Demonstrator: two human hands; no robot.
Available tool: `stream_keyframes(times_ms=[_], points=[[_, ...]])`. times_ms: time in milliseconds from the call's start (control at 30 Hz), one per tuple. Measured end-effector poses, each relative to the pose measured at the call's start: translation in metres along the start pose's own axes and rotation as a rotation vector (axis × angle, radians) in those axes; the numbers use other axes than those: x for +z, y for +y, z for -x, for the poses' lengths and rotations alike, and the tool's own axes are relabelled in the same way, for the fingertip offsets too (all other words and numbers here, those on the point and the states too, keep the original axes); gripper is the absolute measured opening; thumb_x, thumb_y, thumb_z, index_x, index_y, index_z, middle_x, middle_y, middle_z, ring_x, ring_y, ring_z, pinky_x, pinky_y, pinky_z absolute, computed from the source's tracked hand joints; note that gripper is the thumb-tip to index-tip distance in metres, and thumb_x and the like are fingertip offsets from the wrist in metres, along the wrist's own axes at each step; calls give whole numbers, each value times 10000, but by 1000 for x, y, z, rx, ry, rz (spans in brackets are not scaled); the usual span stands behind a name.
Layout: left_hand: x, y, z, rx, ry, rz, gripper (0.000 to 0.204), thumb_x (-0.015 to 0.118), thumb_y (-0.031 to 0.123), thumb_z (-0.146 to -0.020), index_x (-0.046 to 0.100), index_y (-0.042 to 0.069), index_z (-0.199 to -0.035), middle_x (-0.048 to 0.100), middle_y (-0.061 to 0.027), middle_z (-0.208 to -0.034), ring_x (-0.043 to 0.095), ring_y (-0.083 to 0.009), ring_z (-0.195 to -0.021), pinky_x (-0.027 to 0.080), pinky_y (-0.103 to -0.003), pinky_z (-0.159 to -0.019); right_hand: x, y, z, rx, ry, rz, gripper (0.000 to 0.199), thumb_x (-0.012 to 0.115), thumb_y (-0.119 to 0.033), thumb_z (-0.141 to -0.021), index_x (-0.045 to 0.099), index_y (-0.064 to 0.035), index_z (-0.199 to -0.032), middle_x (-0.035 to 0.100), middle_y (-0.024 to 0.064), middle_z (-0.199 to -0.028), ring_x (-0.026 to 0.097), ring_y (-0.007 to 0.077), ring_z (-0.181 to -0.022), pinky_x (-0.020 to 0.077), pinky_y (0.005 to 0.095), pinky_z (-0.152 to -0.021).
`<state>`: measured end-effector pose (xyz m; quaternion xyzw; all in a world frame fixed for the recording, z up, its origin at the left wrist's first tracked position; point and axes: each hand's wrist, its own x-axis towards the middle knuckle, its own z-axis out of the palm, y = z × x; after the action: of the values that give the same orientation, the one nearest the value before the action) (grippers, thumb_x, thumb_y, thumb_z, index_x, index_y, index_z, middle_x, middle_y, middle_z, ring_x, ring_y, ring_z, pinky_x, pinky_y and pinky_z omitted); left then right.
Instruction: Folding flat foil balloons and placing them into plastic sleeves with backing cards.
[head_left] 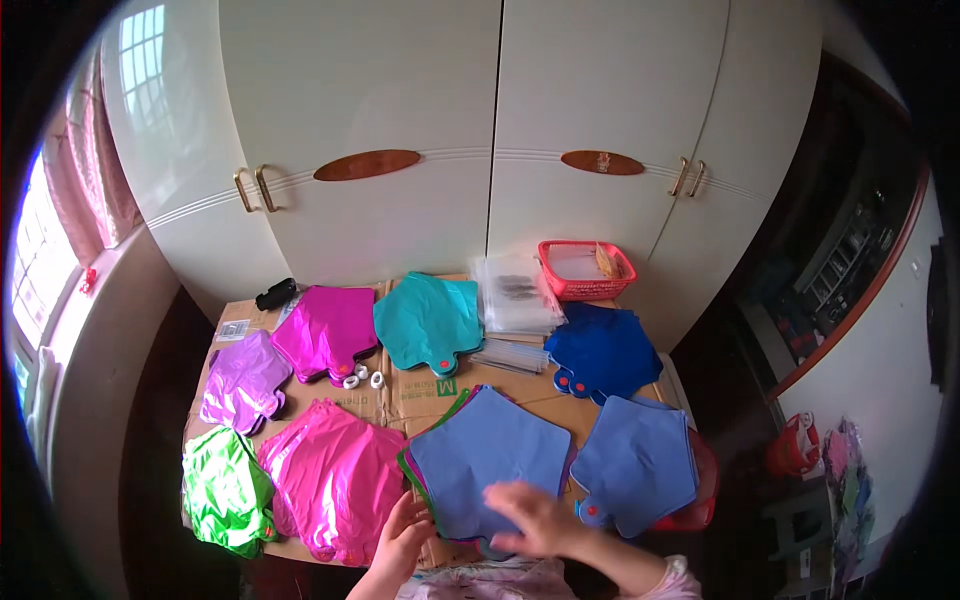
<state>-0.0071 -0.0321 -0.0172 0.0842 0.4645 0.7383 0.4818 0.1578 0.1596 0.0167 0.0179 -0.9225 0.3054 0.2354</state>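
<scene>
Here in the head view, right in front of me, at the near edge of the cardboard [403,393], is the star-shaped stack [490,445], flat, blue sheet on top, green and purple edges peeping out. My left hand [402,535] is at its lower left, fingers loosely bent and parted, nothing seen between them; my right hand [528,520] is spread wide above its lower right, blurred, and whether it touches I can't tell.

These look like thin foil: very light, floppy, slick, easily creased. I'd pinch a point or the little tab, never drag the middle.

And the count! One stack at my hands, seven piles around it: lilac [243,378], magenta [325,328], teal [428,322], dark blue [605,350], green [226,488], pink [335,475] and another blue [640,465]. Sheets per pile, no telling. Three white rings [351,382], two batches of clear bags [512,300], one red basket [588,288] at the back.
</scene>
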Motion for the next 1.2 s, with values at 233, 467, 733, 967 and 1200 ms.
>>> stream_keyframes(times_ms=[233,467,733,967,1200], points=[[-14,2,53,-269,-97,-197,423,481,14,-893,430,-26,-1311,584,-143,-1159,558,-239,-1093,443,-344,-922,-36,121,-39,532,-118,291,528,542,-308,-898,399,-24,-1319,383,263,-1370,351,409,-1293,285,470,-1080],[-18,-50,51,-639,-270,38,442,488,155,-942,410,-46,-1328,489,-145,-1337,471,-239,-1235,343,-361,-1065,21,125,-57,409,-87,258,554,550,-234,-891,329,10,-1337,368,282,-1367,309,439,-1306,242,477,-1103],[-17,-120,28,-795,-209,337,595,575,258,-894,339,28,-1389,438,-118,-1394,417,-266,-1283,269,-439,-1103,25,89,-43,385,-102,144,553,566,-186,-873,330,36,-1322,419,260,-1322,390,404,-1247,295,451,-1072],[8,-91,35,-774,-414,781,891,609,587,-770,294,72,-1426,402,-155,-1409,365,-347,-1313,300,-459,-1076,21,75,-37,381,-87,168,520,582,-153,-854,371,41,-1288,449,244,-1290,427,395,-1191,330,456,-1032],[-29,-129,31,-816,-586,696,832,608,501,-817,305,-41,-1370,468,-155,-1293,475,-324,-1154,384,-403,-1000,21,91,-47,402,-59,149,480,579,-147,-857,416,10,-1280,460,208,-1291,421,385,-1190,346,445,-1022]])
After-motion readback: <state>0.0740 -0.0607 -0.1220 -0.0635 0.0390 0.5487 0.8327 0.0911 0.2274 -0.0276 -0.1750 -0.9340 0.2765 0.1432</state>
